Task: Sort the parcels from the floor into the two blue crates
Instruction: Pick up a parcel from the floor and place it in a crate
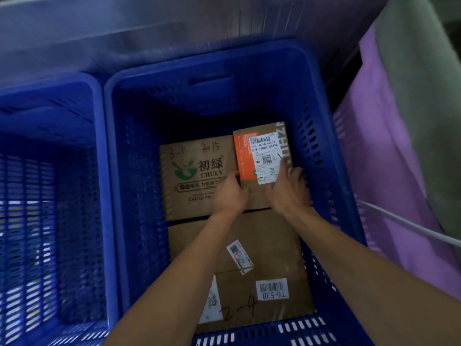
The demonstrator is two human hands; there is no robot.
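small parcel: a small brown and orange cardboard box with a white shipping label [260, 156] sits at the centre right of the frame, deep in the right blue perforated plastic crate [139, 196], label up, probably so it can be read.
left hand: the left hand [230, 193] clasps the box's near left corner.
right hand: the right hand [289, 189] grips its near right edge, fingers spread to steady it.
underneath: it lies on a brown carton printed with a green logo [194, 181]; a large plain brown carton with barcode stickers [252, 270] fills the lower centre.
left crate: the second blue perforated crate [50, 196], at the left edge, shows no parcels.
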